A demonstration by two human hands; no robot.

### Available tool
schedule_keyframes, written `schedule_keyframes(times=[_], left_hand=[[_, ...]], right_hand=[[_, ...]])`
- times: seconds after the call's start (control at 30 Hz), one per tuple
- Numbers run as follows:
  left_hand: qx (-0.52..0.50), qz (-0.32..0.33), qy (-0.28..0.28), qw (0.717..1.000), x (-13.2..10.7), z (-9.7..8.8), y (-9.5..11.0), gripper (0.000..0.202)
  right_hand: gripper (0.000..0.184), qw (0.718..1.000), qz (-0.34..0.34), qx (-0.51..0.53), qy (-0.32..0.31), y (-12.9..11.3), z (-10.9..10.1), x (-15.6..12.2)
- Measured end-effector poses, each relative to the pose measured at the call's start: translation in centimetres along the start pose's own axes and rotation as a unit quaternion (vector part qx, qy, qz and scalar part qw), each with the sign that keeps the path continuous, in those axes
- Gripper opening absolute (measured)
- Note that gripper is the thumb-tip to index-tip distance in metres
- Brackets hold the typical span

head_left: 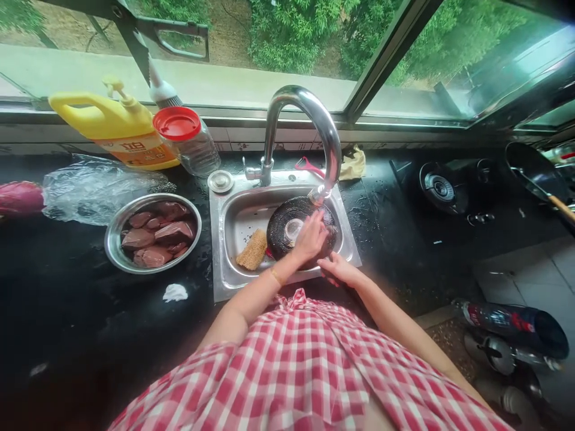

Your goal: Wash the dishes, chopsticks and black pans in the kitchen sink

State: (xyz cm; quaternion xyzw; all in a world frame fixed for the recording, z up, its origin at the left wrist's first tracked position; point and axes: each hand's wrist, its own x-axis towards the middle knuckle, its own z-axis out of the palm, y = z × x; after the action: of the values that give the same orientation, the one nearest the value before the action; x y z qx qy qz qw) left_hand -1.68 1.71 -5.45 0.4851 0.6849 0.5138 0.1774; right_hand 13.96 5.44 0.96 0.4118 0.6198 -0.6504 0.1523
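A round black pan (282,222) with a pale patch in its middle rests tilted in the steel sink (240,209), under the faucet (330,137). Across its surface, just below the spout, lies my left hand (311,237) with fingers stretched out. At the front edge of the sink my right hand (340,268) is closed on the pan's near side; whether it grips the rim or a handle is hidden. A brown loofah scrubber (252,250) sits in the sink left of the pan. Dark specks dot the sink floor.
Left of the sink stand a metal bowl of dark red meat (155,233), a red-lidded jar (186,140), a yellow detergent jug (119,129) and a plastic bag (90,188). A pink peeler (309,166) lies behind. A gas stove (442,188) is to the right.
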Motion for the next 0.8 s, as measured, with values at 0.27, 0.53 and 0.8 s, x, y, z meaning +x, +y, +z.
schedule_keyframes(times=[0.27,0.53,0.8], left_hand=[[0.011,-0.089,0.048,0.995,0.6,-1.3,-1.8,0.044],[0.0,-0.075,0.08,0.994,4.4,-2.9,-4.0,0.037],[0.007,-0.051,0.05,0.997,-3.6,-0.8,-1.9,0.047]], right_hand=[[0.035,0.999,-0.011,0.01,0.046,-0.1,-0.3,-0.4],[0.039,0.999,-0.024,0.024,0.021,-0.5,-0.5,-1.0],[0.04,0.996,-0.035,0.055,0.06,-0.9,-2.4,0.0]])
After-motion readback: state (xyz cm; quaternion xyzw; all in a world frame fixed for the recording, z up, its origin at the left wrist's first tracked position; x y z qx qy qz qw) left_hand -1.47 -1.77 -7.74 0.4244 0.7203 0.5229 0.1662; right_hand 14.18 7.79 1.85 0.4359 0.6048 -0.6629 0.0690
